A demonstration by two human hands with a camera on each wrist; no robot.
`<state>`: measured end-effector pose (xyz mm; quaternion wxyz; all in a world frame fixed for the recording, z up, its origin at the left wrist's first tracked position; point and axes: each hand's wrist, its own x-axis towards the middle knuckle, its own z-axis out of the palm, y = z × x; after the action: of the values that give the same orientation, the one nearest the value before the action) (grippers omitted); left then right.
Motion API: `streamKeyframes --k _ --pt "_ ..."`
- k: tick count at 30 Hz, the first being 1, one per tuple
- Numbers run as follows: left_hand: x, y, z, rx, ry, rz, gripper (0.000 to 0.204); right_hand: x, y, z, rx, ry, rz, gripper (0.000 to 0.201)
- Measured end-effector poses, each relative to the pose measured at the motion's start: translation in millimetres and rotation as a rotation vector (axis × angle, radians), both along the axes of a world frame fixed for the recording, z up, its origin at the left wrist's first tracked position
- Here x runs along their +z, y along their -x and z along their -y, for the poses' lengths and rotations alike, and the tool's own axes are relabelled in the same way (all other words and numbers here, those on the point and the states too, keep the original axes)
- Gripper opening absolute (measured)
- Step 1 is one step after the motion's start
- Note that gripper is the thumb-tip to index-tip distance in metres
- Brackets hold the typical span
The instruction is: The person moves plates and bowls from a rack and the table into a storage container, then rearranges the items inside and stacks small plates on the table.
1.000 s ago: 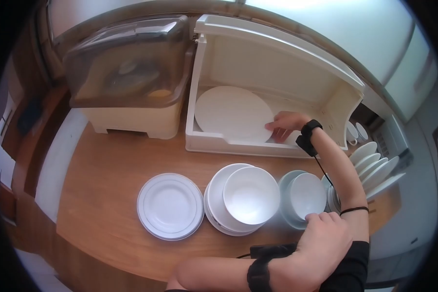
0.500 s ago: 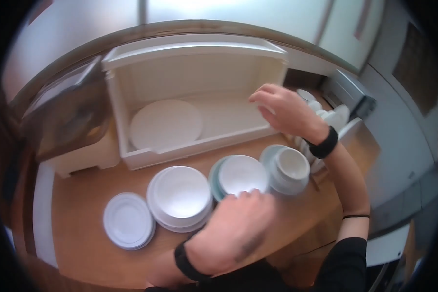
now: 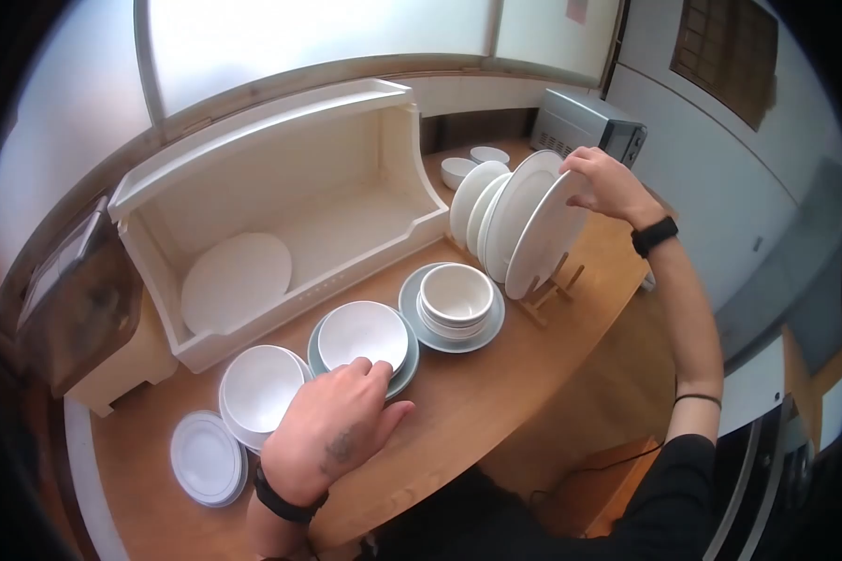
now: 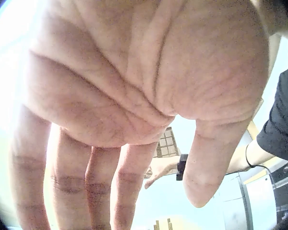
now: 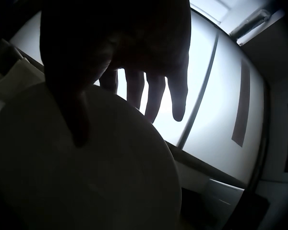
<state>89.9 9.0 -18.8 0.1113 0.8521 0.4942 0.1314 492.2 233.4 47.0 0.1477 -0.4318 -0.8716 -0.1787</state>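
- Right hand [image 3: 616, 184] pinches the upper edge of the outermost white plate [image 3: 544, 234]; the right wrist view, though dark, shows the thumb over the face and the fingers reaching past the rim.
- That plate stands on edge, slightly tilted, in a wooden rack [image 3: 535, 313] at the right part of the table [image 3: 458, 425]. Several more white plates stand beside it in a row.
- Left hand [image 3: 332, 425] is held palm down, fingers extended and thumb apart, gripping nothing. Its fingertips overlap the near rim of a white bowl [image 3: 363, 327] in the head view; whether they touch cannot be told.
- This bowl sits on a pale green plate [image 3: 404, 376].
- Between it and the rack, stacked cream bowls [image 3: 457, 294] rest on a grey-blue plate [image 3: 411, 306].
- On the other side, another white bowl [image 3: 262, 383] tops a stack, with small rimmed plates [image 3: 206, 458] just beside it.
- Behind these, a cream open-fronted cabinet [image 3: 365, 206] contains a flat white disc [image 3: 239, 280].
- Past the rack are two small bowls [image 3: 458, 172] near a silver oven [image 3: 585, 122].
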Motion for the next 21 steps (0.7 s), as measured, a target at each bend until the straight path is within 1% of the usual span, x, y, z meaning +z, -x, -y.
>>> streamKeyframes --k 1,3,4,6,7,8,9,11,13,14,16,17,18,19,20,21 --pt "-0.6 -0.2 -0.5 0.001 -0.01 -0.011 0.031 2.6 2.8 -5.8 0.001 -0.003 -0.01 0.039" --pt "-2.1 0.1 -1.5 0.004 -0.027 -0.027 0.031 11.4 9.3 -16.1 -0.147 0.273 -0.021 0.023" --pt "-3.4 0.4 -1.6 0.009 -0.024 -0.031 0.032 17.9 8.6 -19.7 -0.144 0.268 -0.026 0.023" --pt "-3.5 0.9 -1.0 0.019 -0.022 -0.034 0.032 29.8 6.5 -22.6 -0.113 0.382 -0.039 0.017" --pt "-1.8 1.3 -1.0 0.045 0.026 -0.033 0.034 35.1 8.1 -17.8 -0.109 0.377 -0.04 0.017" --pt "-1.3 1.6 -1.9 0.07 0.071 -0.034 0.036 40.4 8.0 -11.9 -0.074 0.297 -0.019 0.013" --pt "-2.2 3.2 -4.1 0.076 0.065 -0.033 0.036 48.5 9.0 -6.6 -0.039 0.219 0.004 0.009" --pt "-9.4 8.1 -6.3 0.029 -0.049 -0.012 0.034 73.3 7.5 3.7 0.0 0.24 -0.032 0.007" --pt "-12.3 11.2 -6.9 0.038 -0.058 0.001 0.034 103.8 12.1 23.2 0.004 0.145 -0.062 0.018" --pt "-12.5 12.6 -7.1 0.039 -0.074 0.015 0.034 110.0 13.8 26.8 0.015 0.146 -0.059 0.018" --pt "-11.6 14.4 -6.8 0.048 -0.078 0.02 0.034 117.9 20.7 32.5 0.235 0.086 -0.383 0.016" --pt "-11.0 15.0 -5.8 0.048 -0.079 0.023 0.034 120.3 27.2 34.0 0.252 0.089 -0.382 0.016" --pt "-10.2 14.9 -4.0 0.07 -0.076 0.022 0.034 120.9 36.5 34.6 0.228 0.119 -0.454 0.023" --pt "-9.2 14.2 -2.1 0.054 -0.091 0.039 0.034 117.7 46.9 33.2 0.204 0.152 -0.528 0.031" --pt "-8.3 14.1 -0.2 0.041 -0.107 0.055 0.033 108.9 58.0 27.5 0.229 0.163 -0.53 0.031" --pt "-6.9 14.6 1.6 0.067 -0.106 0.05 0.033 96.3 69.4 17.8 0.26 0.255 -0.637 0.029"
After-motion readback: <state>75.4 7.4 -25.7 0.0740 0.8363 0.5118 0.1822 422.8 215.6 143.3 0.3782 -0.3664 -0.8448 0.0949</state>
